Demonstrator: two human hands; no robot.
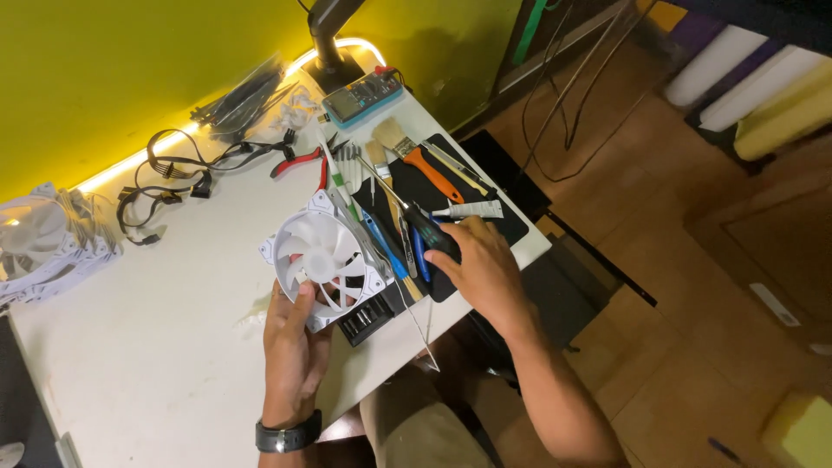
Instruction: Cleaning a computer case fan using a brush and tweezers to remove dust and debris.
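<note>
White table (156, 347): bears a black mat (485, 204) with an orange-handled brush (416, 156) and other tools. White fan (322, 258): near the table's front edge, gripped at its lower rim by the left hand (293, 342). Screwdriver (414, 217): on the mat, dark handle clasped by the right hand (481, 269).

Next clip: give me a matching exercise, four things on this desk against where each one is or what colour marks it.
Things:
1. white fan
2. screwdriver
3. paintbrush
4. pliers

Places or colours:
A. red handles, lying near the black cables
B. orange handle, lying on the black mat
C. held at its lower edge by the left hand
D. dark handle under the right hand

Pairs: 1-C, 2-D, 3-B, 4-A
</note>
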